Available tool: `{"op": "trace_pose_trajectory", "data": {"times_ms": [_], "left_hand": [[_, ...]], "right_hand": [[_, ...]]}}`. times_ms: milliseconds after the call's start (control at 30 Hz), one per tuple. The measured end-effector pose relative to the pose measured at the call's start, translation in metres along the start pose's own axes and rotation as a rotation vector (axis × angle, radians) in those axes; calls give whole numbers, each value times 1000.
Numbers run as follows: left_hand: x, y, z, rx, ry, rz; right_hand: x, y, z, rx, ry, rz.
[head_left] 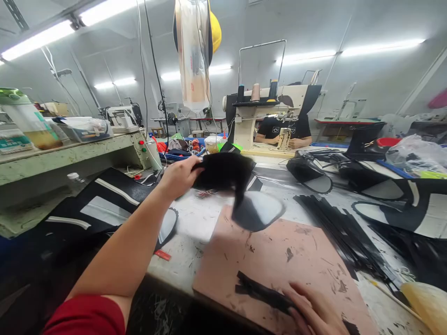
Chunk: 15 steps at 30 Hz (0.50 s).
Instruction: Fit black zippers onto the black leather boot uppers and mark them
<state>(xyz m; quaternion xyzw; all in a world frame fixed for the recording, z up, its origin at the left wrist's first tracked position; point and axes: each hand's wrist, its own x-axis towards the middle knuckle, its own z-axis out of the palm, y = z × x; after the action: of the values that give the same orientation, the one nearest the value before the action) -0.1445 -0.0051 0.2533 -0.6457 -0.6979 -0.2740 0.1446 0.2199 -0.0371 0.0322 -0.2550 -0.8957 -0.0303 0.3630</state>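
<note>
My left hand (pixel 179 177) is closed on the edge of a black fabric piece (pixel 225 171), raised above the bench and blurred by motion. From that piece hangs a rounded pale panel (pixel 260 211) with a dark edge, over the far part of a pinkish cutting board (pixel 223 265). Low in the view, my right hand (pixel 316 309) has its fingers over a folded black strip (pixel 261 293) lying on the board. Part of the strip is hidden beneath the fingers, and the hand's lower part is cut off.
Black strips (pixel 335 228) lie right of the board, with rounded black pieces (pixel 309 174) beyond. Black panels with pale bands (pixel 115 190) are piled at left. A sewing machine (pixel 244 123) stands ahead, a person (pixel 303 130) behind it. A bagged item (pixel 193 56) hangs above.
</note>
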Motion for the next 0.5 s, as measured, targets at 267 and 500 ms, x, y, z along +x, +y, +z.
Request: {"op": "trace_pose_trajectory", "data": {"times_ms": [267,500], "left_hand": [[1,97,78,-1162,-229,-337],[-56,114,166,-1216,-396,-375]], "right_hand": [[83,1,14,1113,88,625],[98,62,-3,1021,263,1011]]}}
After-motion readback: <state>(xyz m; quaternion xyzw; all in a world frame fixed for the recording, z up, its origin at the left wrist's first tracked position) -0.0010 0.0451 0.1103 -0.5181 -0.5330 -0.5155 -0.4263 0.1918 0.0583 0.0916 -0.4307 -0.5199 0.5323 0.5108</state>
